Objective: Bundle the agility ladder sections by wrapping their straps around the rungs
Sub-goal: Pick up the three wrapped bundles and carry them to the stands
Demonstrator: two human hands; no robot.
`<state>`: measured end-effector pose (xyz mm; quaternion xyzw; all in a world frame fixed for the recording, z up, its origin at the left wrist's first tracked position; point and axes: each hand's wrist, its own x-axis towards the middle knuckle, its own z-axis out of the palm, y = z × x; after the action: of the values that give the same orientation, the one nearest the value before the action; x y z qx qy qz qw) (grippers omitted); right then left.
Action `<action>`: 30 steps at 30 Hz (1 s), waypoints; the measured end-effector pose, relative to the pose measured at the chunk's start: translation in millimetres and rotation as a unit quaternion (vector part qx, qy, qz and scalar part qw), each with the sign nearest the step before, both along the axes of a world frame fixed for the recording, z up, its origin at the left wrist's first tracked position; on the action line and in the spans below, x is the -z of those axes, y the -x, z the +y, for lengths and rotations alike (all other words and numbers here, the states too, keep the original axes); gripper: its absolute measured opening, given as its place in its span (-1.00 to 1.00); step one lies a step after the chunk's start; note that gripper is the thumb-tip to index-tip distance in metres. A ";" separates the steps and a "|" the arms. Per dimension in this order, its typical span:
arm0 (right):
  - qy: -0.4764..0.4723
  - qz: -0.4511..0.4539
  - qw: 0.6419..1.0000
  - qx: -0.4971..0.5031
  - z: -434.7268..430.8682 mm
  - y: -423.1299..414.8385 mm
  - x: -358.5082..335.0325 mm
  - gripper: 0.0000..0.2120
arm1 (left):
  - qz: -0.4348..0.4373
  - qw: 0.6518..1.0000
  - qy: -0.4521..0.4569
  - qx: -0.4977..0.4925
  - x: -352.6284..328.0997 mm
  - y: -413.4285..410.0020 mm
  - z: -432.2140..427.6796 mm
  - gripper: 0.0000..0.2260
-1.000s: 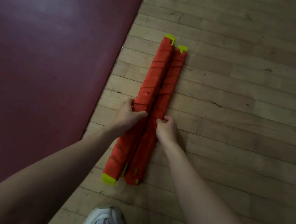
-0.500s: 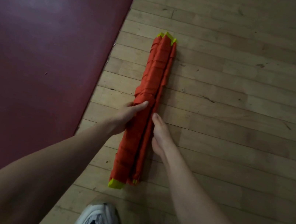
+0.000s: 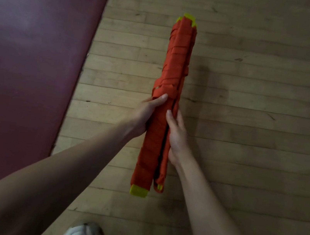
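Head view: two strap-wrapped agility ladder bundles [image 3: 176, 59] are pressed side by side, seemingly lifted just off the wooden floor [image 3: 252, 112] beside the maroon mat [image 3: 27, 56]; left hand [image 3: 144, 115] grasps one, thumb across its top; right hand [image 3: 177, 137] lies straight-fingered against the other, likely squeezing both into line.

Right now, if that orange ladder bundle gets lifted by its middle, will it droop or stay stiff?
Probably stiff: the ladder bundle runs straight end to end, with hard-looking yellow rung ends showing. Unlikely to roll, as it looks flat-sided. The wrapped straps should give the left hand good grip.
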<state>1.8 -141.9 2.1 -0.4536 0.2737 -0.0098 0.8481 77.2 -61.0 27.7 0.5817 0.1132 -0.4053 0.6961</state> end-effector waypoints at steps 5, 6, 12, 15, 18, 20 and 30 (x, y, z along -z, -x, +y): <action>0.032 -0.030 0.998 0.039 -79.6 -8.6 -22.2 -0.53 | 0.002 0.999 0.029 0.045 -14.1 -14.1 -86.5 -0.64; 0.046 -0.030 0.997 0.045 -95.8 -7.3 -30.7 -0.53 | 0.008 0.998 0.032 0.053 -21.7 -13.6 -104.1 -0.66; 0.092 0.003 0.992 0.081 -180.3 24.4 -135.0 -0.53 | 0.015 0.996 0.033 0.087 -111.1 11.3 -194.3 -0.61; 0.103 0.011 0.989 0.109 -217.1 44.7 -218.9 -0.58 | -0.004 0.993 0.035 0.111 -187.7 31.1 -234.2 -0.55; 0.106 0.015 0.984 0.145 -256.6 65.6 -322.2 -0.60 | -0.028 0.990 0.020 0.136 -292.8 49.1 -279.6 -0.56; 0.118 0.010 0.979 0.168 -285.7 78.0 -398.5 -0.59 | -0.049 0.986 0.019 0.161 -371.3 59.9 -313.0 -0.56; 0.217 -0.042 0.934 0.280 -445.2 170.2 -791.4 -0.61 | -0.183 0.951 0.082 0.235 -762.1 145.8 -497.5 -0.69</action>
<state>-168.4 -587.1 793.5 -0.5308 0.3450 -0.3251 0.7026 -68.6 -558.6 789.8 0.5967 -0.1894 -0.4518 0.6356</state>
